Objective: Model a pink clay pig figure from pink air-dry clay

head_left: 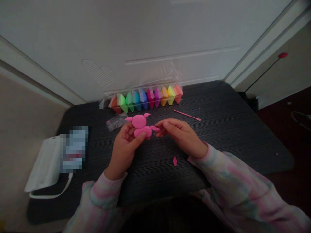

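Note:
A pink clay figure (139, 121) with a round head, two pointed ears and an oval body is in my left hand (124, 145). The left thumb presses on the body's front, and the fingers lie behind it. From the body's right side sticks out a slim, pointed limb (155, 128). My right hand (181, 134) has its fingers and thumb closed together at the tip of this limb. A small pink leaf-shaped clay piece (175, 161) lies on the table below the right hand. Beyond that hand rests a thin pink modelling tool (187, 115).
Along the back of the dark table (150, 181) stands a row of colourful clay packets (143, 99) in clear plastic. A crumpled clear wrapper (117, 122) lies by the left fingers. At the left are a white object with a cable (43, 161) and a blurred-out item (74, 150).

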A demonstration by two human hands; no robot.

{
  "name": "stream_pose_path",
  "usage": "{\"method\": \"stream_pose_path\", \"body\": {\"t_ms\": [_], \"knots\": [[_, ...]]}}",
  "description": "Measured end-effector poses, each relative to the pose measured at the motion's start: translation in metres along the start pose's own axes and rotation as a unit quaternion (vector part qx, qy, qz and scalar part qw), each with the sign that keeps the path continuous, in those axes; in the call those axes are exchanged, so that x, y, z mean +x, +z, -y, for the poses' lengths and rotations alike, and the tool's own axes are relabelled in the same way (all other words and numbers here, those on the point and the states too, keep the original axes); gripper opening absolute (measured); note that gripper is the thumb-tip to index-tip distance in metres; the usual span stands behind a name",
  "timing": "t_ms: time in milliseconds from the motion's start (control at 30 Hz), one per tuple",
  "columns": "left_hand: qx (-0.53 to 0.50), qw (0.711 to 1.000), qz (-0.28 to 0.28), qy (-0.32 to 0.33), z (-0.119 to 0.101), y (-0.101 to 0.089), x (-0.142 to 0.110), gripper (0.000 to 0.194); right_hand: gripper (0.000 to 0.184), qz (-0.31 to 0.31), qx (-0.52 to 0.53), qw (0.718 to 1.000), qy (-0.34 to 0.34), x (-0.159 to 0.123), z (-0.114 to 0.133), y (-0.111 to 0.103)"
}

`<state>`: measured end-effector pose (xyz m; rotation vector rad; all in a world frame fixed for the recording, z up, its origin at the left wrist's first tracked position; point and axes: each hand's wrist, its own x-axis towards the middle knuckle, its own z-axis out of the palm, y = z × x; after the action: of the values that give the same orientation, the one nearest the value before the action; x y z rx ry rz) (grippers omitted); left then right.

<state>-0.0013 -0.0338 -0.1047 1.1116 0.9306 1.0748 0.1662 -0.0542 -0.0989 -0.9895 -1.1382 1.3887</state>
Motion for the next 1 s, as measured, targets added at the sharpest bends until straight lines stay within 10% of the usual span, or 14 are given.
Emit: {"method": "stream_pose_path", "body": {"t_ms": [1000], "knots": [[-0.027, 0.999, 0.016, 0.002, 0.0036, 0.0004, -0.0008, 0.029, 0.009, -0.046, -0.036, 0.998, 0.029, 0.0007, 0.0028, 0.0011]]}}
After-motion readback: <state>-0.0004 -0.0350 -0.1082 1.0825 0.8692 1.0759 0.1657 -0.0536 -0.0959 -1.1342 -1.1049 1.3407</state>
